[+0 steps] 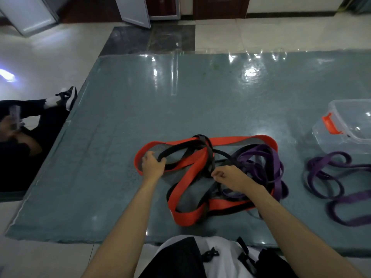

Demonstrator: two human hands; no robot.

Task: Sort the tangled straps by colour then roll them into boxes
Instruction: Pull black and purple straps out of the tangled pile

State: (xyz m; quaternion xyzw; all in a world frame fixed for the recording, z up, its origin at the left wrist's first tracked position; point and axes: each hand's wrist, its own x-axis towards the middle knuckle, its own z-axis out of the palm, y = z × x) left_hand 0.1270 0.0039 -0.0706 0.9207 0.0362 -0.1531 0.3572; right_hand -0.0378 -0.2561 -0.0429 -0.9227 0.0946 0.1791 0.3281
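On the mat, both hands (153, 164) grip tangled straps (208, 173): wide red, narrower black, thin purple

Glass-topped table (120, 117), grey-green, reflective. Centre: tangle of red strap (192, 163), black strap (176, 150) and purple straps (267, 163). Left hand (153, 164) grips the black strap at the red loop's left end; right hand (228, 176) pinches at the knot. Right: separate purple strap (337, 187), lying loose; clear plastic box (345, 127) with orange latch (330, 123). Left edge: seated person's leg and shoe (67, 97).

Red strap (200, 163) tangled with black (180, 150), purple (259, 157)
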